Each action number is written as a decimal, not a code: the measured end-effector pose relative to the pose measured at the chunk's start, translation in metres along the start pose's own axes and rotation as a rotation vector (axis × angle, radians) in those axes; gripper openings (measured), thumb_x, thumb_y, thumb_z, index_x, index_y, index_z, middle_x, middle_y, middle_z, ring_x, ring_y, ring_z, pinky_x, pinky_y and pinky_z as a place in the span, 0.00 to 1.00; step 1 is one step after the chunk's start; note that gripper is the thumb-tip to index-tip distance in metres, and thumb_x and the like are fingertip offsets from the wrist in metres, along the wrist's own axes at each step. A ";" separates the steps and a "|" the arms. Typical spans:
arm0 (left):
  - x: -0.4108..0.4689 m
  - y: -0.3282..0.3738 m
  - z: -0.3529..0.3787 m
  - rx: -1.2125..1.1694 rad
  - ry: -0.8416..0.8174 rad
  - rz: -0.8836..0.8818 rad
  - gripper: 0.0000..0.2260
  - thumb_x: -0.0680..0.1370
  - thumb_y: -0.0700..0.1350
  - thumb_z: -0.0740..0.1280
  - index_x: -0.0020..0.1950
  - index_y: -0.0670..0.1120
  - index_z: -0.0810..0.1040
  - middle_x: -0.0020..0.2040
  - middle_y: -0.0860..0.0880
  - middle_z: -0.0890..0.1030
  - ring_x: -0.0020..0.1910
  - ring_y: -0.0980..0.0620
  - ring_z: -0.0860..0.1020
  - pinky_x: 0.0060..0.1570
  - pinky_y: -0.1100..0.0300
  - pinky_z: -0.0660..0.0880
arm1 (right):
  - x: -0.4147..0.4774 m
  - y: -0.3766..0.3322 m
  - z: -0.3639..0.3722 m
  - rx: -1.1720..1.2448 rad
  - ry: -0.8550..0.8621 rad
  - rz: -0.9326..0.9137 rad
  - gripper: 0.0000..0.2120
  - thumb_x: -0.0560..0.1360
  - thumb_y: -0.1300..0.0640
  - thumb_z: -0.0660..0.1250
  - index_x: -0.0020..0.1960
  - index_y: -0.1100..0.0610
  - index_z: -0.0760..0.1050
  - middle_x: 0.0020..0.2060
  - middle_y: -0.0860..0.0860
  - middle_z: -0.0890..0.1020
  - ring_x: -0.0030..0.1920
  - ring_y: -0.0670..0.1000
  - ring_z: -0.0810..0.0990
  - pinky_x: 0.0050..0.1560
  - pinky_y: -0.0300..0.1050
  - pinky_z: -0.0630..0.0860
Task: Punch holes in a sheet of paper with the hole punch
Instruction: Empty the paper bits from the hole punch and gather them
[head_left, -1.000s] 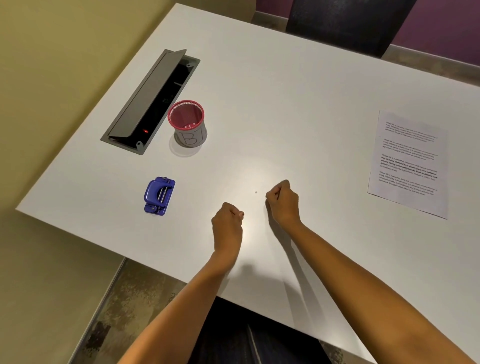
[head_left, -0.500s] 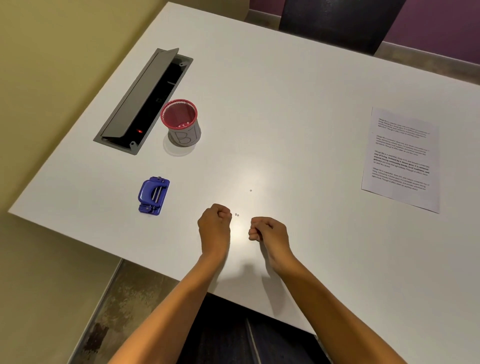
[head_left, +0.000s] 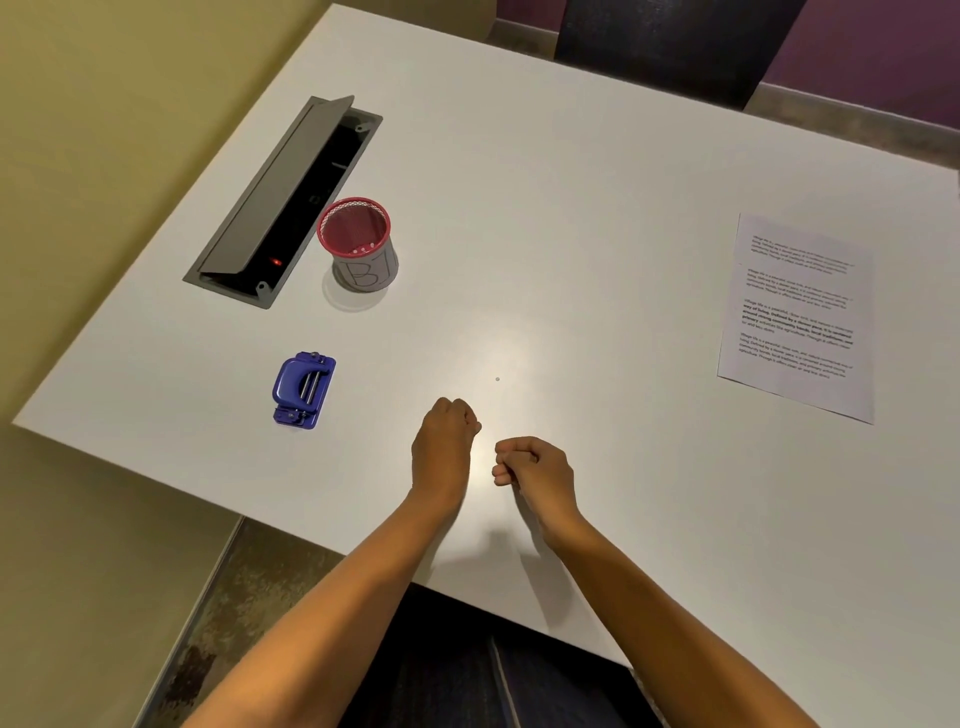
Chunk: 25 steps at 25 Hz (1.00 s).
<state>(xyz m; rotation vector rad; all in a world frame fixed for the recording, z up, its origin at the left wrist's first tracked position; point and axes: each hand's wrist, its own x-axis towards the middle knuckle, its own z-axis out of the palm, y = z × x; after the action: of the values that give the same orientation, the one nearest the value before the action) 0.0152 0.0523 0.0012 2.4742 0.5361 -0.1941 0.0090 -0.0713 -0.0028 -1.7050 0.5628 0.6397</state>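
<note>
A blue hole punch (head_left: 304, 389) lies on the white table (head_left: 571, 218), left of my hands. The printed sheet of paper (head_left: 797, 317) lies flat at the far right, well away from both hands. My left hand (head_left: 444, 447) is curled into a fist near the table's front edge. My right hand (head_left: 537, 467) sits just to its right, fingers curled with the fingertips drawn together. Nothing shows in either hand. One tiny paper dot (head_left: 497, 379) lies on the table just beyond them.
A red mesh cup (head_left: 358, 244) with a paper label and a few white dots inside stands behind the punch. Beside it is an open grey cable hatch (head_left: 270, 208) set into the table. A dark chair (head_left: 670, 41) stands at the far side.
My right hand has drawn back from near the paper dot to beside my left hand. Two small dots seen by my left hand half a second ago no longer show.
</note>
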 end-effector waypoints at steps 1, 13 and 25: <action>0.000 0.000 0.000 0.053 -0.016 0.026 0.05 0.79 0.38 0.61 0.47 0.39 0.76 0.48 0.43 0.77 0.45 0.45 0.77 0.43 0.51 0.75 | 0.000 0.000 0.000 0.001 -0.002 0.000 0.08 0.73 0.61 0.65 0.46 0.56 0.82 0.36 0.52 0.85 0.36 0.49 0.84 0.57 0.53 0.81; -0.005 -0.006 -0.001 -0.260 0.003 -0.071 0.05 0.78 0.34 0.62 0.45 0.42 0.75 0.43 0.49 0.74 0.37 0.57 0.70 0.37 0.72 0.67 | 0.003 0.000 -0.001 0.013 -0.015 0.001 0.08 0.73 0.62 0.64 0.47 0.58 0.83 0.36 0.53 0.85 0.36 0.51 0.84 0.57 0.54 0.81; -0.007 0.006 -0.016 -0.323 -0.071 -0.039 0.07 0.78 0.37 0.59 0.45 0.40 0.77 0.47 0.44 0.80 0.46 0.48 0.78 0.46 0.55 0.75 | 0.005 0.004 0.000 0.127 -0.040 0.046 0.09 0.74 0.61 0.63 0.47 0.61 0.82 0.39 0.55 0.84 0.37 0.52 0.83 0.58 0.52 0.81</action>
<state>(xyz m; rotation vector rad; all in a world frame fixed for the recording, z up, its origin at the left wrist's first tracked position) 0.0113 0.0549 0.0192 2.1372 0.5396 -0.1931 0.0097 -0.0726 -0.0088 -1.5606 0.6033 0.6559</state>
